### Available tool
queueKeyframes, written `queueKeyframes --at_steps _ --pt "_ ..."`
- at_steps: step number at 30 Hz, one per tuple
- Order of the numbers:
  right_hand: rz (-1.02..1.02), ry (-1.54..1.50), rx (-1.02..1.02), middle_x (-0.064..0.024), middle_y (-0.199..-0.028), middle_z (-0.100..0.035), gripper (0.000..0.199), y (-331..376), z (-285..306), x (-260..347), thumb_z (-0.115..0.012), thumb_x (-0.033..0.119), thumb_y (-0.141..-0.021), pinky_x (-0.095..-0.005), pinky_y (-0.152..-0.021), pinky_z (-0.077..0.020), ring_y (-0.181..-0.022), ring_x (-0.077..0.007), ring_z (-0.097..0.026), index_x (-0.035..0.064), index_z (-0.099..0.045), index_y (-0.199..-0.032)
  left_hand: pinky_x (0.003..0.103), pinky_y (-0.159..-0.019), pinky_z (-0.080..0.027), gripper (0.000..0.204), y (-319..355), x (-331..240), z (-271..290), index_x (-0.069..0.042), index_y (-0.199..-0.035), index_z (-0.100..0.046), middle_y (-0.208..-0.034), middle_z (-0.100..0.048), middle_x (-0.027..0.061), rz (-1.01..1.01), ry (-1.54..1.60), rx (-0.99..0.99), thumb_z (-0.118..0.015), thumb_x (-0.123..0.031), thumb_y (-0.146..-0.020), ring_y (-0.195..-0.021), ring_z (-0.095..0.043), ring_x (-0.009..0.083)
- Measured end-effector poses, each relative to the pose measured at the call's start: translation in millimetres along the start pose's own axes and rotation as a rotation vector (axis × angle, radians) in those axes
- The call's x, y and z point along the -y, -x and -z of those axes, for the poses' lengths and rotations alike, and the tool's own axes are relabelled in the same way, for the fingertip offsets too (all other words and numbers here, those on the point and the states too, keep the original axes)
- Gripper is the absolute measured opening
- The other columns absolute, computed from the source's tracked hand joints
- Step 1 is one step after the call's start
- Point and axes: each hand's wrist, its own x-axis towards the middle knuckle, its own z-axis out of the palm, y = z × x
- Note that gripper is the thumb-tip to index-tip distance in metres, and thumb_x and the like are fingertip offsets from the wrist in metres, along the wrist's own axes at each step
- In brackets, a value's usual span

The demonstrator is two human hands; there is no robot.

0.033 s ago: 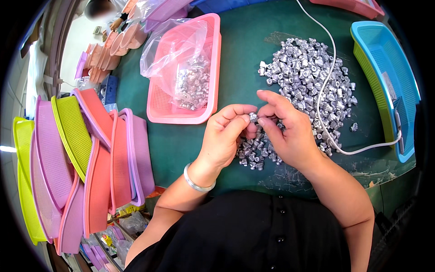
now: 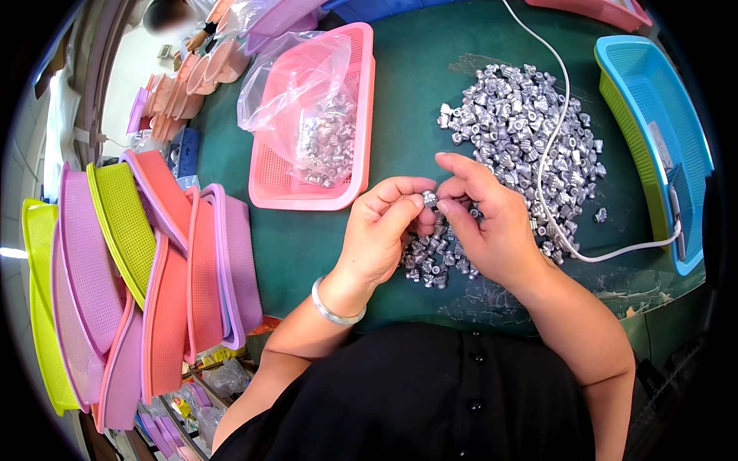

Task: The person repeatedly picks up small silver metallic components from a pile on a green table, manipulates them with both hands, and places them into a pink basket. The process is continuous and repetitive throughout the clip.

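A small silver fluted metal piece (image 2: 430, 199) is pinched between the thumb and fingers of my left hand (image 2: 382, 223). My right hand (image 2: 492, 219) meets it from the other side, thumb and fingertips closed at the piece, index finger raised. Both hands are over the near left part of a heap of similar metal pieces (image 2: 519, 123), and some of these lie beneath my fingers. To the left of the heap, a pink perforated basket (image 2: 269, 180) holds an open clear plastic bag (image 2: 296, 92) with more of the pieces in its lower end.
A white cable (image 2: 544, 165) crosses the heap and runs to a blue basket (image 2: 657, 73) nested with a green one at right. One loose piece (image 2: 600, 215) lies apart. Stacked coloured baskets (image 2: 165, 323) crowd the left. Another person's arm (image 2: 201, 37) shows at the far left.
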Motion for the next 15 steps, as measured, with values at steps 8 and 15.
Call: queueKeyframes --at_steps 8,15 --pt "-0.047 -0.082 0.005 -0.0109 -0.077 -0.060 0.039 0.3 -0.4 2.4 -0.053 -0.008 -0.078 -0.0274 -0.058 -0.0492 -0.063 -0.0184 -0.061 -0.0022 -0.046 -0.115 0.024 -0.062 -0.048 0.016 0.2 3.6 -3.4 0.001 -0.103 -0.051 -0.078 -0.062 0.0073 -0.060 -0.025 -0.016 -0.049 -0.003 -0.088 -0.068 -0.059 0.0117" --pt "-0.029 -0.093 -0.001 -0.0107 -0.078 -0.060 0.039 0.0 -0.7 0.8 -0.052 -0.010 -0.078 -0.0262 -0.057 -0.0501 -0.061 -0.0163 -0.061 -0.0025 -0.045 -0.116 0.024 -0.065 -0.049 0.012 2.1 3.9 -5.9 0.000 -0.100 -0.047 -0.080 -0.063 0.0089 -0.044 -0.071 0.009 -0.048 -0.003 -0.088 -0.071 -0.061 0.0133"
